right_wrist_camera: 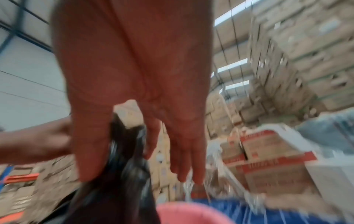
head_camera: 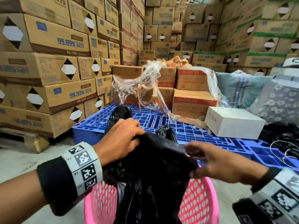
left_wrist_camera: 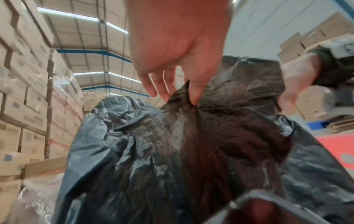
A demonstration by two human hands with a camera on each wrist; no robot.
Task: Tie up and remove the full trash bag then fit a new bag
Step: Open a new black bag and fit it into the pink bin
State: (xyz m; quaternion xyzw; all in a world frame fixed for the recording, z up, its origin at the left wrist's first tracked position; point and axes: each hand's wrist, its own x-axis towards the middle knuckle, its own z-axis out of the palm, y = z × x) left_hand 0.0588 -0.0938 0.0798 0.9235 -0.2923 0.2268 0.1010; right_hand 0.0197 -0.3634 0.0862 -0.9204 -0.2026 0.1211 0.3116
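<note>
Both hands are on the black trash bag [head_camera: 145, 167], which stands in the pink mesh basket [head_camera: 199, 201] and rises well above its rim. This looks like the tying step: the bag's mouth is gathered, with two loose ears of film poking up beyond the knuckles.

The left hand [head_camera: 119, 139] is curled over the top of the bag, and the left wrist view shows its fingertips [left_wrist_camera: 194, 97] pinching a fold of film into a peak. The right hand [head_camera: 215, 162] is blurred; its thumb and fingers seem to close on the bag's near-right edge, and the right wrist view shows a twisted neck of plastic [right_wrist_camera: 126, 153] running between thumb and fingers. So both are clamped on the bag, though the right less clearly.

Next, I'd judge, the two ears need crossing and pulling snug into a knot. The bag then has to be lifted straight up out of the basket.

The film is thin, glossy and heavily creased, so it should bunch easily but could slip or tear if yanked. The basket is stiff, open-lattice plastic with a round rim. Behind it lies a blue gridded pallet [head_camera: 186, 126], with a white box [head_camera: 234, 123] towards its right edge and crumpled clear wrap [head_camera: 145, 88] draped over cartons [head_camera: 192, 101] at its far edge.
</note>
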